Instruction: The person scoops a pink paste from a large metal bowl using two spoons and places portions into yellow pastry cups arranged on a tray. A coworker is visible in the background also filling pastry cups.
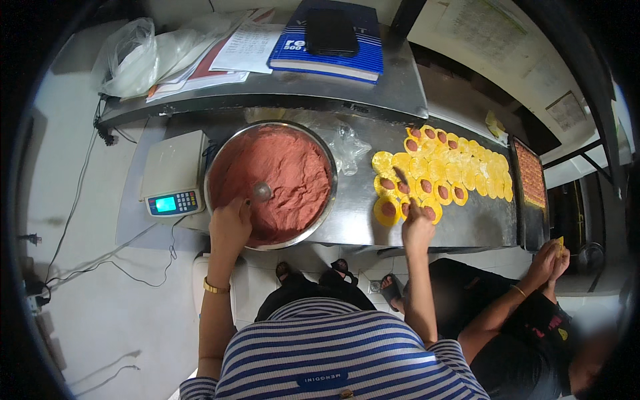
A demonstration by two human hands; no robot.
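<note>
My left hand (231,225) rests on the near rim of a large metal bowl (220,160) full of pink minced filling (280,180); a metal spoon (261,192) stands in the filling just beyond my fingers. My right hand (417,225) grips a thin stick-like tool (401,179) and holds it over several round yellow wrappers (440,170) laid out on the steel counter, many with a dab of pink filling in the middle. The nearest wrappers lie right under my fingers.
A white digital scale (175,175) sits left of the bowl. A raised shelf holds plastic bags (143,53), papers and a blue book (333,47) with a dark phone on it. A tray of filled pieces (531,175) lies far right. Another person's hands (551,261) fold a wrapper at right.
</note>
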